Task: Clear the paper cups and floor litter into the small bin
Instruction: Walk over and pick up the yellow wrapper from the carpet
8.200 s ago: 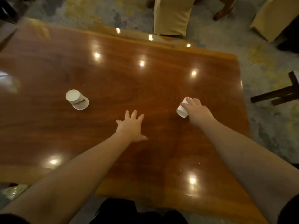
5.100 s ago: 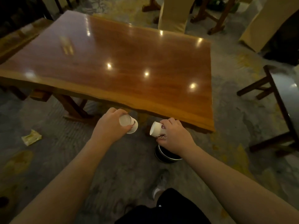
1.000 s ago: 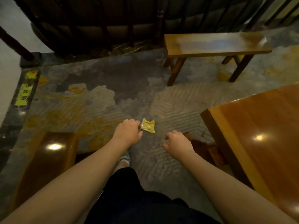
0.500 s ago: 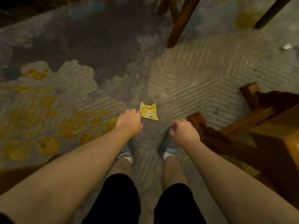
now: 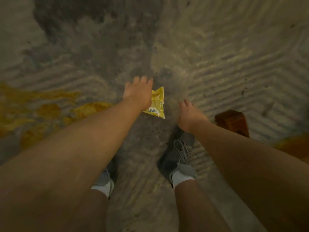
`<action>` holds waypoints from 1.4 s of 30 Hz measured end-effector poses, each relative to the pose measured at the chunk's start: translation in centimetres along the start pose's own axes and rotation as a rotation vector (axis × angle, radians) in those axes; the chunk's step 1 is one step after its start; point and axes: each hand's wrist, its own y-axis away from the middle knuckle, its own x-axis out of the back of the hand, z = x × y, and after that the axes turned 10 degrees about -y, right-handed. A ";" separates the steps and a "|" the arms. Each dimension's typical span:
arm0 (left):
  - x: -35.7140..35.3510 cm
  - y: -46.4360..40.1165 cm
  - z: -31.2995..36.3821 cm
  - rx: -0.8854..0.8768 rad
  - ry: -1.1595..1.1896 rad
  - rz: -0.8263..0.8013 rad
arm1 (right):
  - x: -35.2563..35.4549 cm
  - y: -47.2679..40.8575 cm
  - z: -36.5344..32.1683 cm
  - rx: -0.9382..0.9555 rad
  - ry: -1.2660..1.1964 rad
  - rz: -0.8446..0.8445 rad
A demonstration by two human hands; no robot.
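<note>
A crumpled yellow wrapper [image 5: 157, 104] lies on the grey patterned carpet just in front of my feet. My left hand [image 5: 138, 92] hovers over the wrapper's left edge with fingers spread, covering part of it; I cannot tell whether it touches the wrapper. My right hand [image 5: 189, 114] hangs open a little to the right of the wrapper, apart from it. The small bin and the paper cups are out of view.
A brown wooden table foot [image 5: 232, 122] stands on the carpet at the right, close to my right forearm. My grey shoes [image 5: 178, 158] stand just below the wrapper. Yellow patches [image 5: 41, 111] of the carpet pattern spread to the left.
The view has dropped much closer to the floor. My left hand has opened and moved over the wrapper's left side, and my right hand has opened beside it.
</note>
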 end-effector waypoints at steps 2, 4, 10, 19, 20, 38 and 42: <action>-1.8 -1.1 -0.3 -0.013 -0.076 -0.003 | -1.4 -2.1 0.1 0.010 -0.002 -0.015; -3.5 -1.8 -1.0 -0.027 -0.128 -0.025 | -2.7 -3.7 0.0 0.011 0.016 -0.027; -5.2 -1.3 -3.5 -0.004 -0.031 0.010 | -6.1 -4.6 0.6 -0.001 0.036 0.036; 2.7 4.7 -6.0 0.200 0.315 0.142 | 5.2 -2.8 -3.3 -0.012 0.158 -0.079; 4.3 6.1 -6.2 0.220 0.349 0.136 | 6.8 -1.3 -4.3 0.004 0.124 0.002; 45.5 36.4 -12.9 0.214 0.507 0.430 | 32.0 44.8 -13.7 0.196 -0.166 0.664; 52.3 39.7 -12.5 0.137 0.444 0.489 | 36.0 51.2 -12.3 0.156 -0.207 0.778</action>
